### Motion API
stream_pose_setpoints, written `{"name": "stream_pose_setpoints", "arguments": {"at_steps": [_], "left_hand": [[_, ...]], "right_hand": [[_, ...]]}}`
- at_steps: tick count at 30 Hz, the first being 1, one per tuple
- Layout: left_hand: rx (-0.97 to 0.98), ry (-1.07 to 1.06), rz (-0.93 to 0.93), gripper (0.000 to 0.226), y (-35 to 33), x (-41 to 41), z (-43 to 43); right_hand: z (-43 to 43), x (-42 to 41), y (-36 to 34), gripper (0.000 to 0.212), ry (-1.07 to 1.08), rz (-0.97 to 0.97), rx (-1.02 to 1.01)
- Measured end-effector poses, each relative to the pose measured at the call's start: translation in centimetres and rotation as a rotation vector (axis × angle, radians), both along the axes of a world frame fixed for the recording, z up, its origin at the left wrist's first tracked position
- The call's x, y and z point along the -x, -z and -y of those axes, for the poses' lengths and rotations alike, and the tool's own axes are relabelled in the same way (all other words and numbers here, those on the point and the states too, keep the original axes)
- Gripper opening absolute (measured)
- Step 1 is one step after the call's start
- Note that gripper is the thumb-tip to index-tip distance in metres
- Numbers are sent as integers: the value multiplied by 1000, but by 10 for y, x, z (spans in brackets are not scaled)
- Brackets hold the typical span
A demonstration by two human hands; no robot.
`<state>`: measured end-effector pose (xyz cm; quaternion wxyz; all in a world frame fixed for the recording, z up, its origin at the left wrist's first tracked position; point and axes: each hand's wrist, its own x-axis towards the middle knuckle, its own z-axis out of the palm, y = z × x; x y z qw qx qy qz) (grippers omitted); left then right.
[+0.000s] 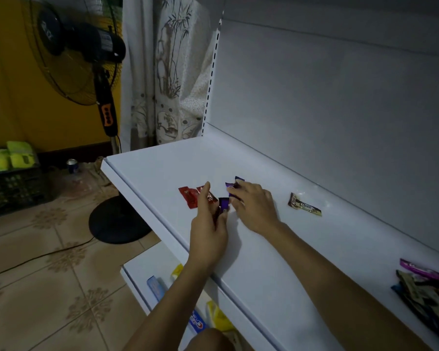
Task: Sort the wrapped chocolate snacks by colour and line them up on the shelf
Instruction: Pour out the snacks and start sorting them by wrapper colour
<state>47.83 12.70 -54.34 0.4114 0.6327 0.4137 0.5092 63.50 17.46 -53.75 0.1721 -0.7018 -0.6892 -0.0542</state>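
Left hand (208, 239) pinches one purple snack (223, 205); right hand (254, 209), fingers loose, touches two purple snacks (230, 185); two red snacks (189, 196) toward shelf's (264, 262) left edge

The brown-and-gold snack wrapper (305, 205) on the shelf reads "Choco".

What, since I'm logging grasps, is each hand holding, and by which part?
Left hand pinches a purple foil-wrapped snack by its near end. Right hand rests on two more purple snacks; a grip cannot be told.
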Motion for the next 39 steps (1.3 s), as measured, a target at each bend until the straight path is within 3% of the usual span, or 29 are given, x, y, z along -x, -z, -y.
{"name": "stream_pose_setpoints", "arguments": {"at_steps": [5, 9, 12, 18, 20, 22, 26, 28, 30, 34, 39], "left_hand": [[6, 18, -12, 57, -1, 1, -3], [28, 20, 29, 38, -4, 2, -2], [45, 7, 125, 23, -8, 2, 0], [9, -96, 157, 16, -2, 2, -1], [-69, -123, 43, 19, 0, -2, -2], [-91, -103, -79, 33, 1, -6, -2], [-245, -45, -434, 48, 0, -14, 1], [-303, -37, -553, 48, 4, -17, 2], [-306, -49, -557, 47, 9, -19, 2], [-272, -54, -503, 46, 10, -20, 0], [-358, 21, -612, 45, 3, -15, 5]], "right_hand": [[-18, -9, -17, 37, 3, -222, 137], [12, 10, -21, 24, -46, -737, -28], [48, 27, -22, 11, -173, -1104, 50], [73, 26, -27, 35, -282, -1343, 251], [68, 21, -29, 36, -230, -1297, 265], [51, 15, -32, 30, -81, -1170, 125], [0, -3, -38, 23, 200, -565, -230], [-19, -8, -31, 31, 198, -262, -200], [-30, -16, -16, 36, 152, -56, -75], [-27, -30, -9, 48, 107, 13, 72], [25, -33, -41, 45, 84, -130, -92]]}}
